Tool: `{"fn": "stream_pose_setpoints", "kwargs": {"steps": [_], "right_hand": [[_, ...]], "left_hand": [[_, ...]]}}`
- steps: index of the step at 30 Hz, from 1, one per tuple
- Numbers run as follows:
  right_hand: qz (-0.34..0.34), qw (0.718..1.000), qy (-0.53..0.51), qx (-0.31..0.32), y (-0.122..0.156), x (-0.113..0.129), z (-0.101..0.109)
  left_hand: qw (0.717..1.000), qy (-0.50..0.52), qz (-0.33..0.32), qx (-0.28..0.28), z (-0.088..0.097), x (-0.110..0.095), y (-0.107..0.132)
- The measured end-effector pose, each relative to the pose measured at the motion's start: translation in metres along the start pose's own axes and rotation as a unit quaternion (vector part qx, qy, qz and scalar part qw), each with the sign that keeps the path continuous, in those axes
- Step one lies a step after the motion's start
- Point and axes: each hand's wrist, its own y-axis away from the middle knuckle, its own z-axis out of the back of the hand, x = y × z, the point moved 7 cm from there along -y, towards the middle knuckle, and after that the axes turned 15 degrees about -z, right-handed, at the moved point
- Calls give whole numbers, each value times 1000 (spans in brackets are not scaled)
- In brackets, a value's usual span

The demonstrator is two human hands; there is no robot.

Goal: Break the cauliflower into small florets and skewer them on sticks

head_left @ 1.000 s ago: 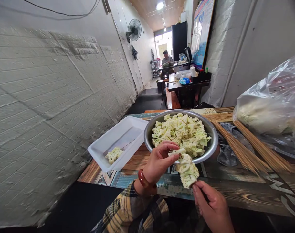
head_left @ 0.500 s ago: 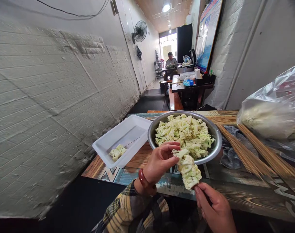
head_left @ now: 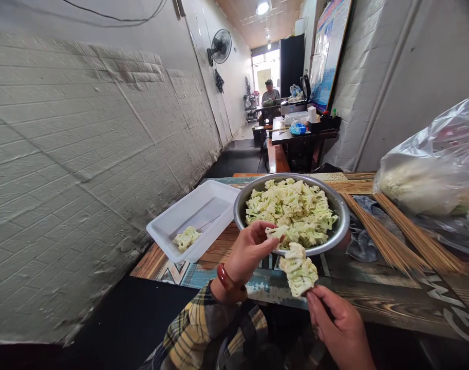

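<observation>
My left hand (head_left: 253,246), a red-brown bangle on its wrist, pinches a small cauliflower floret (head_left: 276,232) at the near rim of the metal bowl (head_left: 344,226). Lower and to the right, my right hand (head_left: 336,318) grips the bottom end of a cauliflower skewer (head_left: 299,271). Its pieces sit packed together, and the stick inside them is hidden. A narrow gap separates the floret from the top piece. Cut cauliflower (head_left: 290,205) heaps up in the bowl. To the left, a white plastic tray (head_left: 163,231) holds one cauliflower skewer (head_left: 187,238) with its thin stick showing.
Two fanned bundles of bamboo sticks (head_left: 384,236) lie right of the bowl, over a grey cloth (head_left: 359,246). A clear plastic bag (head_left: 430,180) of pale contents stands at the far right. Farther back, a person (head_left: 270,93) sits beyond another table (head_left: 284,134).
The floret in my left hand has moved up and left, away from the skewered pieces it was touching. My right hand has shifted only slightly.
</observation>
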Motion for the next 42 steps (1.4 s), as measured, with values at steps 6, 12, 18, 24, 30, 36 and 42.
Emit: {"fn": "stream_pose_setpoints", "kwargs": {"steps": [6,12,18,24,30,36,42], "right_hand": [[-26,1000,-1,15,-1,-8,0],[-27,999,-13,25,0,-8,1],[-11,1000,-5,11,2,1,5],[11,1000,28,-5,2,4,6],[34,998,47,-20,2,10,8],[67,994,73,-35,4,19,10],[82,992,84,-38,4,24,10]], "left_hand": [[999,9,23,26,-8,6,7],[999,44,30,-3,-11,8,4],[998,52,25,-13,-12,5,2],[998,51,23,-18,-11,6,2],[999,48,17,-9,-11,6,2],[999,32,18,-10,-8,9,3],[999,39,31,-14,-7,10,5]]}}
